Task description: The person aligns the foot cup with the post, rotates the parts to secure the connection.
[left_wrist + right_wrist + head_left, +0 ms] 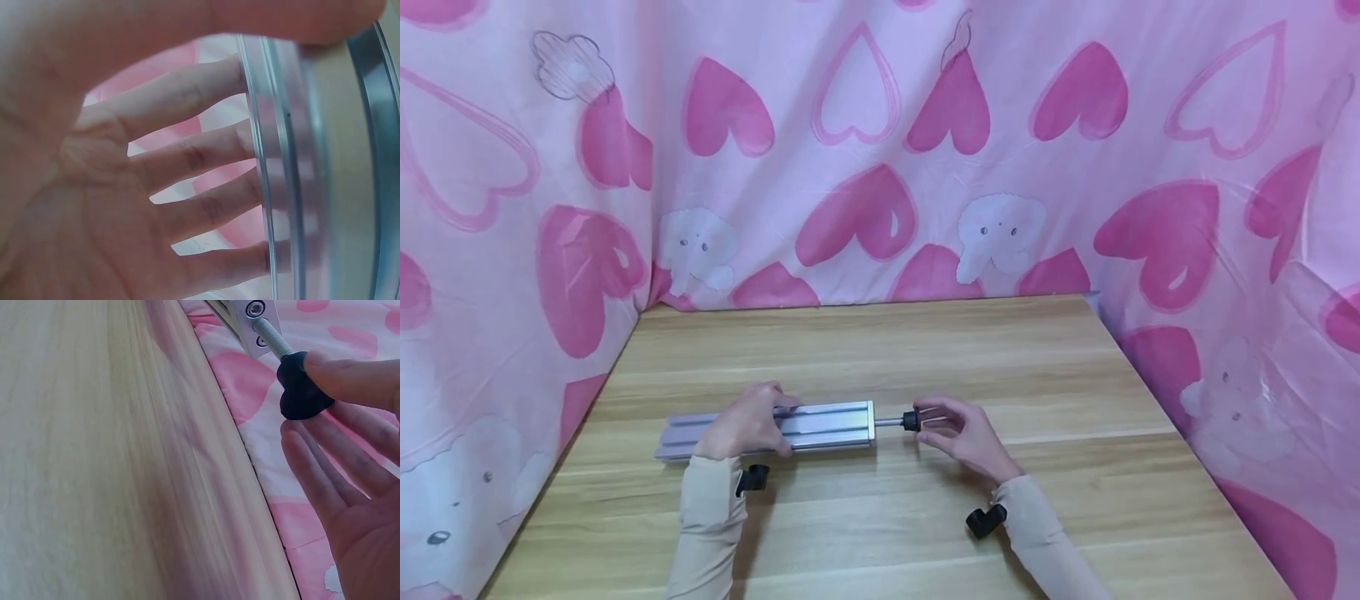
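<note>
In the head view, we saw a wood-grain tabletop whose near edge ran out of frame. Around its back and sides hung a pink curtain printed with hearts and pale cartoon animals, wrinkled and glossy at the right. The grooved aluminium profile lay crosswise, left of the table's middle; we could not tell whether its underside touched the wood. Our left hand gripped it from above, covering part of its length. From its end plate a threaded rod reached right to a black knob, which our right hand pinched. Beige sleeves covered both forearms, cut off below, and a black mount jutted near each wrist.

In the left wrist view, four spread fingers met the profile's edge while the thumb crossed above, blurred. The metal mirrored the fingers, so we could not make out where their tips ended; both profile ends were out of frame.

In the right wrist view, thumb and fingers held the lobed knob between them, hiding part of it. The end plate showed socket screws, but the profile behind was cropped at the top. The palm ran off the right edge.
</note>
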